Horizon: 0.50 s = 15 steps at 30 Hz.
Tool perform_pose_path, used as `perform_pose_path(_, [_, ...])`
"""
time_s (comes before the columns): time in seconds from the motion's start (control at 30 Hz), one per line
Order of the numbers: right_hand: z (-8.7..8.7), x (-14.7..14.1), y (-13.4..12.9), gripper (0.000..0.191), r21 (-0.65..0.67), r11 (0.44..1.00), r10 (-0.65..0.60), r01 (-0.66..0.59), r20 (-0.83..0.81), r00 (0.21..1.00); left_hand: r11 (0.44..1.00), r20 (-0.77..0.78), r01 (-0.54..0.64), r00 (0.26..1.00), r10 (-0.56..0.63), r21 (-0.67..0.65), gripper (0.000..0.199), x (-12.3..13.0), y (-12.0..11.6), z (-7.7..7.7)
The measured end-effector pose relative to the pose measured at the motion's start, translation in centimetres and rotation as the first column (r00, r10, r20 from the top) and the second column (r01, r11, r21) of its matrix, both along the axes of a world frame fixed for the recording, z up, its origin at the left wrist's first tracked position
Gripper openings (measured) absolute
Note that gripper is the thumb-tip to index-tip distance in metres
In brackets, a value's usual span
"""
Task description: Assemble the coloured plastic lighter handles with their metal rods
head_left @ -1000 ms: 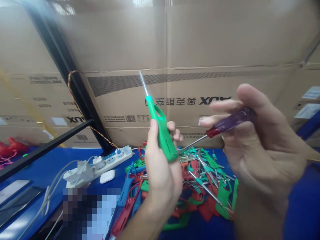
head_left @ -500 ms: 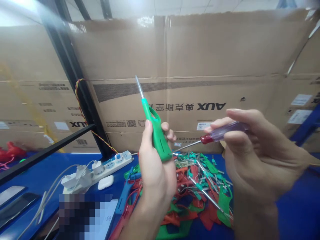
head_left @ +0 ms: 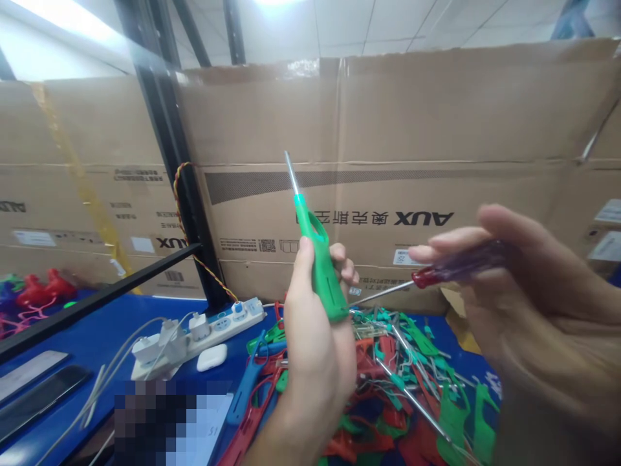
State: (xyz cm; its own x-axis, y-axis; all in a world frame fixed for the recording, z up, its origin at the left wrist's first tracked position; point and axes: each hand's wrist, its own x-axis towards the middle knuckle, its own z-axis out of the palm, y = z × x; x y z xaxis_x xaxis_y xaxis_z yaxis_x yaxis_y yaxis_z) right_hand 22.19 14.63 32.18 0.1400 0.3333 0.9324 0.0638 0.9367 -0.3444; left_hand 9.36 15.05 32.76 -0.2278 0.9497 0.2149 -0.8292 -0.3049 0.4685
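My left hand [head_left: 323, 343] is wrapped round a green lighter [head_left: 326, 278] with a metal tube pointing up and slightly left. On the right, my right hand [head_left: 543, 304], somewhat blurred, holds a screwdriver [head_left: 424, 276] by its clear purple and red handle. The screwdriver's thin shaft points left, and its tip meets the lower right end of the lighter. Behind and below both hands lies a heap of green, red and blue plastic parts, metal tubes and wires [head_left: 388, 369].
A white power strip [head_left: 218, 327] with plugs and cables, a white case [head_left: 212, 357] and phones [head_left: 43, 395] lie on the blue table at left. A black rack post [head_left: 169, 149] stands before cardboard boxes [head_left: 388, 116]. Red objects [head_left: 43, 288] sit far left.
The view has shifted, so the scene sits lower and further right. The fingers of my right hand have changed position round the screwdriver handle. The lighter is still held in my left hand.
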Motion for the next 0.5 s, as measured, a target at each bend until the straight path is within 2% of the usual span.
perform_pose_path(0.07, [-0.05,0.18,-0.19,0.038,0.024,0.999,0.037,-0.036,-0.036,0.999,1.0,-0.003,0.005,1.0,-0.005,-0.001,0.022,0.01,-0.16,0.02])
perform_pose_path(0.17, [-0.08,0.04,-0.32,0.03,0.006,0.999,-0.05,0.051,-0.117,0.992,0.998,-0.01,0.057,0.998,-0.058,-0.035,0.025,0.3,-0.33,-0.01])
perform_pose_path(0.23, [-0.05,-0.07,-0.45,0.025,0.008,0.996,-0.085,0.086,-0.084,0.993,0.995,-0.007,0.084,0.996,-0.085,-0.047,0.028,0.56,-0.36,-0.06])
perform_pose_path(0.33, [0.06,0.03,-0.74,0.028,-0.019,1.0,-0.016,0.016,-0.026,1.0,0.994,-0.004,0.098,0.995,-0.098,-0.041,0.029,0.74,-0.41,-0.11])
perform_pose_path(0.43, [0.15,0.25,-0.77,0.047,-0.014,0.996,0.082,-0.083,-0.054,0.995,0.992,-0.007,0.119,0.993,-0.12,-0.043,0.026,0.62,-0.45,-0.14])
perform_pose_path(0.5, [0.12,0.29,-0.5,0.05,0.013,0.99,0.142,-0.142,-0.071,0.987,0.989,-0.002,0.141,0.99,-0.141,-0.044,0.024,0.52,-0.42,-0.18])
